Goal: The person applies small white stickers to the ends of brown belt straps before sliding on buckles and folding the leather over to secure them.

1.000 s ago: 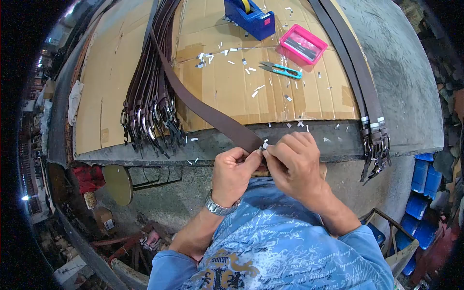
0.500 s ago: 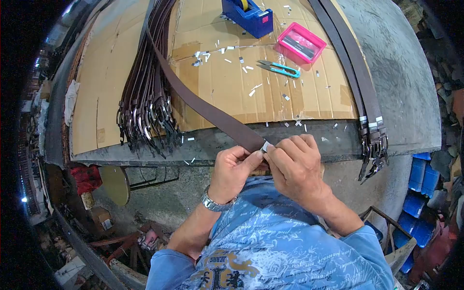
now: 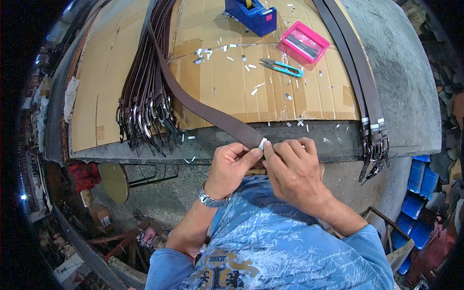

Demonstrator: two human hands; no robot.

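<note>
A dark brown belt [image 3: 212, 115] runs from the bundle on the table down to my hands at the table's front edge. My left hand [image 3: 233, 170] pinches it near its end, thumb on top. Close beside that thumb, my right hand [image 3: 296, 173] has its fingers curled and closed at the same end, against a small white label [image 3: 262, 143] across the belt. The rest of this end is hidden under my fingers.
Left on the cardboard [image 3: 232, 96] hangs a bundle of buckled belts [image 3: 145, 111]; labelled belts [image 3: 372, 111] lie right. Behind are a blue tape dispenser [image 3: 253, 18], a pink box [image 3: 305, 42], turquoise thread snips [image 3: 282, 67] and scattered white slips.
The white label has tilted more upright between my fingers. My right fingers have shifted slightly on it, and the belt now bends in a deeper curve.
</note>
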